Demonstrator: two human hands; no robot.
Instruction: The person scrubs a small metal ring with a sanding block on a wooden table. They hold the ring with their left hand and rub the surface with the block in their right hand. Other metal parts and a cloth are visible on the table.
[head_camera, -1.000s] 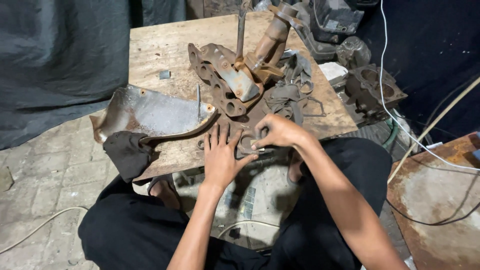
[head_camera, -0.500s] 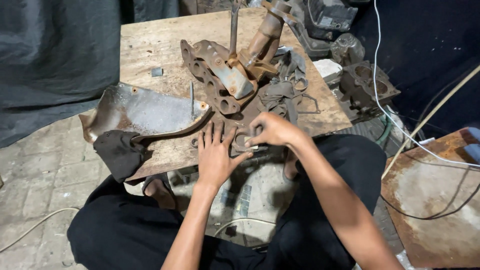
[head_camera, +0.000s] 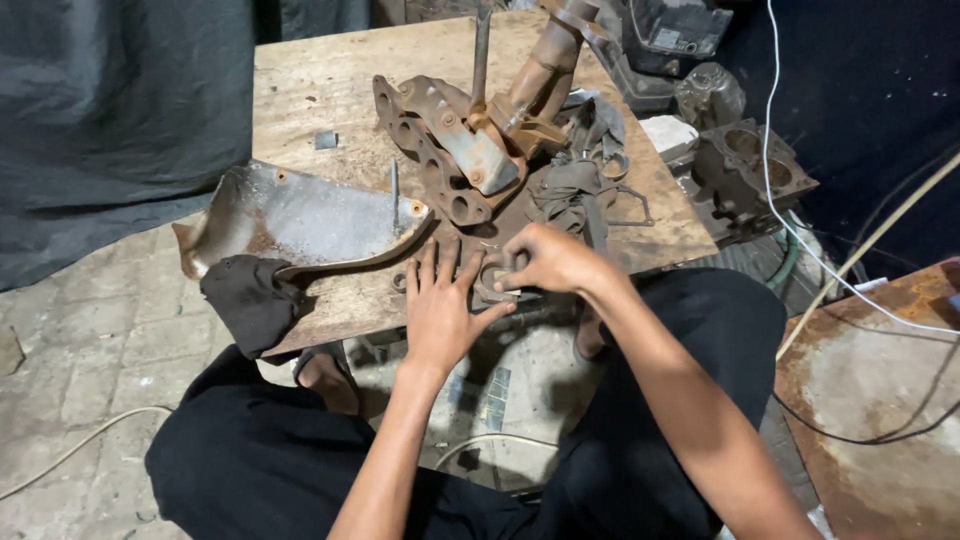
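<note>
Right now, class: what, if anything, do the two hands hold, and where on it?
The left hand presses flat on a thin ring-shaped gasket on the board's near edge; the right hand pinches its right side.

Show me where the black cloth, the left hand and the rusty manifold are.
black cloth (head_camera: 250, 300): head view, its middle fold.
left hand (head_camera: 440, 305): head view, its back.
rusty manifold (head_camera: 430, 150): head view, its flange.

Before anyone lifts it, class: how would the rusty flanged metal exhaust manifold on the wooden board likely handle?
The rusty flanged metal exhaust manifold is probably heavy and rigid, being thick metal. Its rough rust suggests good grip, and lying flat, it seems unlikely to roll, though the attached pipe may unbalance it.
</note>
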